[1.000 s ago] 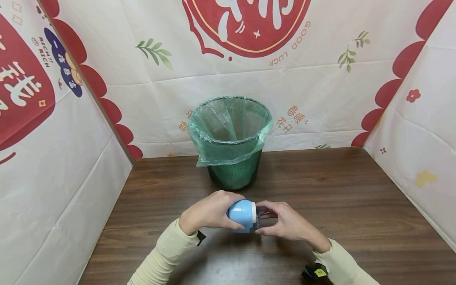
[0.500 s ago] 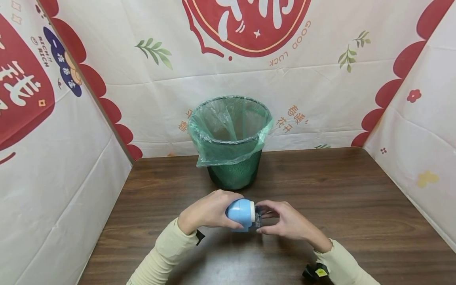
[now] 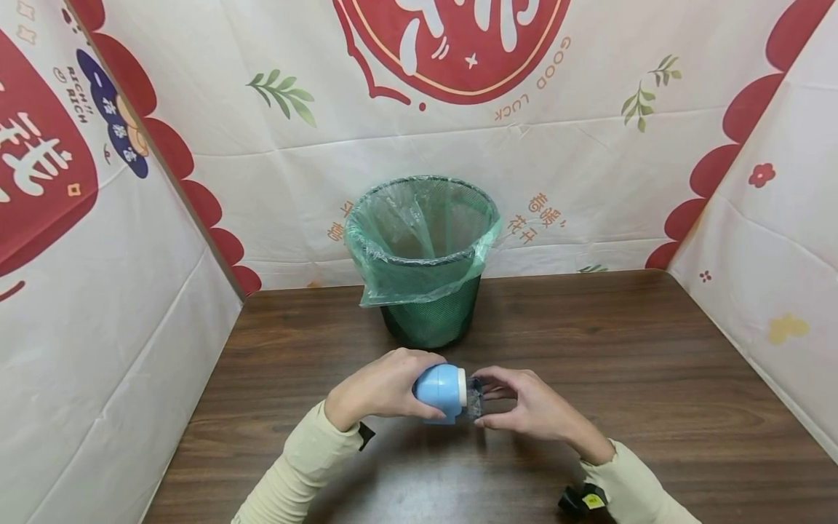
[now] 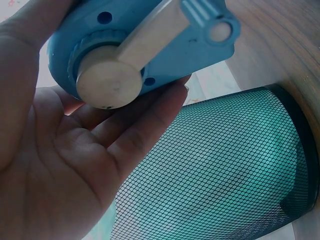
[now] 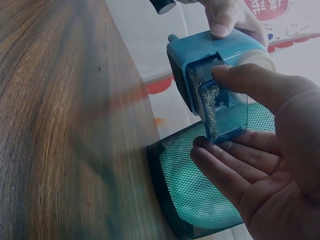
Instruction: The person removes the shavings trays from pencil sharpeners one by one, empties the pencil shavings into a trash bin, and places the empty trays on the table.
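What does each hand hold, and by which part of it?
The left hand grips the blue crank pencil sharpener by its body; the right hand pinches its shavings drawer by opposite edges.

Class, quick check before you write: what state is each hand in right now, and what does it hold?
Left hand: holding the blue hand-crank pencil sharpener.
Right hand: pinching its transparent shavings drawer between thumb and fingers.

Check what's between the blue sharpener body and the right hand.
The translucent drawer, partly out of the sharpener body, shavings inside, pinched by the right hand. Right wrist view shows it best; head view too.
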A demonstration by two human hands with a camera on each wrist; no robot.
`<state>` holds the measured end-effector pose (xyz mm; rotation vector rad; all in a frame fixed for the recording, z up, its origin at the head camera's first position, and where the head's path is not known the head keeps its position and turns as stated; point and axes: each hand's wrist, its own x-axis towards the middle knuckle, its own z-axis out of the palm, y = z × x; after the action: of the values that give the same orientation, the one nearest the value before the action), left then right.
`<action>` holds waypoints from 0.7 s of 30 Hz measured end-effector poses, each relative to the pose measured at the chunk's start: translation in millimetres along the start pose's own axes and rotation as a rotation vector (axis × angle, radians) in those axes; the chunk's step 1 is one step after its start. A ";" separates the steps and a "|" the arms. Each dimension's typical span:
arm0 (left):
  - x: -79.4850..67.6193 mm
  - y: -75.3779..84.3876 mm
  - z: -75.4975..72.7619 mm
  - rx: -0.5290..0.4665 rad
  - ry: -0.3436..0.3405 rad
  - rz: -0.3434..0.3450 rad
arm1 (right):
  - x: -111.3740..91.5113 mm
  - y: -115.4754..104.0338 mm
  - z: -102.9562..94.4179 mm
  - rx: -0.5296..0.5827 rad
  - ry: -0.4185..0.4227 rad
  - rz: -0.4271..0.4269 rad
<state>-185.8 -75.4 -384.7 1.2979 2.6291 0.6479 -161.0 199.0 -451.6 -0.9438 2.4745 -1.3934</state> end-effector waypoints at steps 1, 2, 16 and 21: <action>-0.2 -0.2 0.1 0.002 0.003 0.001 | -0.1 0.0 -0.2 0.004 -0.001 0.001; -0.4 -0.3 0.0 0.002 0.004 0.002 | -0.3 -0.2 -0.4 0.008 0.000 0.003; -2.1 -0.5 -0.6 0.008 0.008 0.001 | -1.9 -0.7 -2.6 0.007 0.001 -0.004; -2.3 -0.2 -0.9 0.006 0.004 -0.010 | -1.9 -0.4 -2.1 0.015 0.005 -0.008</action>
<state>-184.8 -77.6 -384.1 1.2854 2.6411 0.6415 -160.2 201.5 -450.5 -0.9496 2.4626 -1.4164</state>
